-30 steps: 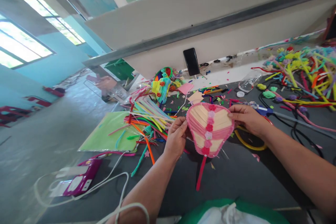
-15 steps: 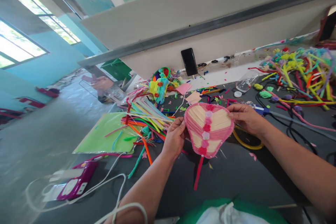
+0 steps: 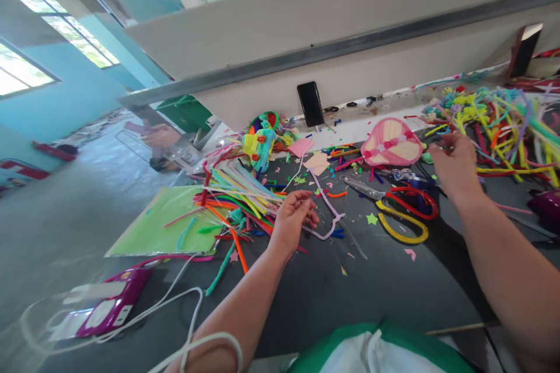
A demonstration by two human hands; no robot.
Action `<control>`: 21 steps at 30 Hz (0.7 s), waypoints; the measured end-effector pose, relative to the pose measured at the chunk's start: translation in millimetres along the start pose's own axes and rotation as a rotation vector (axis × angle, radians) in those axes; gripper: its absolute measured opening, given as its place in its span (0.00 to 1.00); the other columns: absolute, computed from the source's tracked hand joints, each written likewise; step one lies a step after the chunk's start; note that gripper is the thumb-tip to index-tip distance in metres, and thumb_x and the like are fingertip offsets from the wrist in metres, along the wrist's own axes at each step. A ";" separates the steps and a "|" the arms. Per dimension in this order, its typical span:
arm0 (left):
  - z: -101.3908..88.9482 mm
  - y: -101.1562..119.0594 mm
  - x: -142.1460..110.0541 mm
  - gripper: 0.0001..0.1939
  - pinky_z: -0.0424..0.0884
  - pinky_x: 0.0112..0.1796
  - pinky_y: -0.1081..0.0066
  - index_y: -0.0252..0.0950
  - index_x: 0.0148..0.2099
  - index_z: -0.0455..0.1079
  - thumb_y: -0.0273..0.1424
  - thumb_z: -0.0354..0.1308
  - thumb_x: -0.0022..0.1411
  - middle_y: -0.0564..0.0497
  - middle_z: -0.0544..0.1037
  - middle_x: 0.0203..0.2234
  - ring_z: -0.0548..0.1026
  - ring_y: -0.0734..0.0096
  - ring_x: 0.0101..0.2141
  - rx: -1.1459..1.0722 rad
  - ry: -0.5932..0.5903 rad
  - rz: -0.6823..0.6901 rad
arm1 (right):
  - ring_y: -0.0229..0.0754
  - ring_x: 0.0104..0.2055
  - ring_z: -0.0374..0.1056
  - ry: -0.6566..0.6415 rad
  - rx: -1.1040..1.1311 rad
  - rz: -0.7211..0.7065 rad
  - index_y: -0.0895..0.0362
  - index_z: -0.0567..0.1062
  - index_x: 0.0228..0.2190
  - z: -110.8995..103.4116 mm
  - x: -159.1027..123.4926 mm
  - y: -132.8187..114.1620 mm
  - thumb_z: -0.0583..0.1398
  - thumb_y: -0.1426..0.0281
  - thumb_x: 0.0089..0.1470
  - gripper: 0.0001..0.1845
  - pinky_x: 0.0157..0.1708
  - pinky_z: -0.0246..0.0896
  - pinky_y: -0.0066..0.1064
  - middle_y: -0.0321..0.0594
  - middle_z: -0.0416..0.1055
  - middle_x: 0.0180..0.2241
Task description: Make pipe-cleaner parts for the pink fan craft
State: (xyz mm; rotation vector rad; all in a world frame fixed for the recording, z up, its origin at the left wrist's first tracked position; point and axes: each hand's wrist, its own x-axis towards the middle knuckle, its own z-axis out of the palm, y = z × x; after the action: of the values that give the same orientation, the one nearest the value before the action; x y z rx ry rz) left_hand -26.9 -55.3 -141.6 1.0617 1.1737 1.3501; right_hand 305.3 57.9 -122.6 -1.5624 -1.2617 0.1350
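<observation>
A pink and cream fan-shaped craft piece (image 3: pixel 391 143) lies at the back of the table, with a row of pink and red flowers across it. My right hand (image 3: pixel 455 166) is just right of it, apart from it, fingers loosely bent and holding nothing I can see. Over the table's middle is my left hand (image 3: pixel 295 218), its fingers loosely curled with nothing visible in them. A bent lilac pipe cleaner (image 3: pixel 326 198) lies close beside those fingers. Between the hands rest large scissors (image 3: pixel 382 195) with one red and one yellow handle loop.
Pipe cleaners (image 3: pixel 240 186) are bundled left of centre beside a green sheet (image 3: pixel 149 221). More pipe cleaners (image 3: pixel 499 122) heap at the right. A black phone (image 3: pixel 310 104) leans on the back board. A purple device (image 3: pixel 116 303) with white cables sits front left. Paper scraps litter the table.
The craft piece has gone from both hands to the table's back, lying turned sideways. My right hand has moved right and slightly up; the scissors and lilac pipe cleaner are now uncovered.
</observation>
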 end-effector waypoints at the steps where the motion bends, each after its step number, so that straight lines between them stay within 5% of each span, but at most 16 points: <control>1: -0.5 -0.9 0.9 0.15 0.66 0.18 0.77 0.35 0.44 0.63 0.36 0.58 0.56 0.55 0.69 0.27 0.71 0.78 0.19 -0.003 0.012 -0.001 | 0.42 0.32 0.64 0.006 -0.068 -0.062 0.59 0.70 0.38 -0.2 -8.0 -10.2 0.58 0.65 0.49 0.15 0.33 0.57 0.35 0.50 0.71 0.36; 2: -0.9 -1.4 1.6 0.15 0.66 0.18 0.77 0.35 0.43 0.63 0.35 0.59 0.56 0.55 0.69 0.27 0.71 0.78 0.19 -0.009 0.025 -0.001 | 0.42 0.33 0.65 -0.113 -0.095 -0.134 0.58 0.71 0.38 0.1 -20.0 -23.7 0.56 0.64 0.52 0.14 0.33 0.57 0.33 0.47 0.72 0.34; 5: -1.0 -1.2 2.7 0.14 0.66 0.18 0.77 0.35 0.42 0.63 0.35 0.59 0.55 0.56 0.69 0.27 0.71 0.78 0.19 -0.023 0.053 0.011 | 0.41 0.30 0.68 -0.771 -0.256 -0.384 0.56 0.74 0.30 5.4 -74.7 -72.2 0.52 0.58 0.55 0.17 0.31 0.57 0.30 0.42 0.74 0.27; 9: 2.1 1.5 -0.2 0.13 0.67 0.18 0.77 0.35 0.41 0.64 0.35 0.58 0.56 0.55 0.69 0.27 0.71 0.79 0.19 -0.016 0.045 0.058 | 0.48 0.34 0.72 -1.126 -0.485 -0.610 0.58 0.77 0.30 21.0 -142.5 -113.0 0.56 0.58 0.50 0.17 0.31 0.59 0.32 0.49 0.76 0.30; 12: 5.6 5.2 -6.1 0.12 0.67 0.19 0.76 0.35 0.41 0.64 0.35 0.58 0.55 0.55 0.70 0.27 0.71 0.78 0.19 0.005 0.012 0.079 | 0.49 0.34 0.73 -1.115 -0.513 -0.575 0.59 0.78 0.31 32.1 -156.0 -116.8 0.55 0.69 0.49 0.13 0.30 0.60 0.33 0.51 0.77 0.32; 21: 4.1 14.5 -22.9 0.07 0.62 0.17 0.77 0.33 0.32 0.70 0.28 0.51 0.54 0.53 0.72 0.19 0.68 0.76 0.16 0.200 -0.222 -0.011 | 0.37 0.26 0.66 -0.890 -0.139 -0.366 0.55 0.73 0.24 31.2 -143.2 -119.3 0.55 0.69 0.49 0.07 0.23 0.48 0.26 0.36 0.73 0.24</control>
State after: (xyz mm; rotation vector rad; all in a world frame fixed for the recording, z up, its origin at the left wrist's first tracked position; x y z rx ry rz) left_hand -22.6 -77.9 -126.7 1.3097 1.1619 1.0905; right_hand 147.7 -46.2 -115.4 -1.3832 -2.2668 0.5586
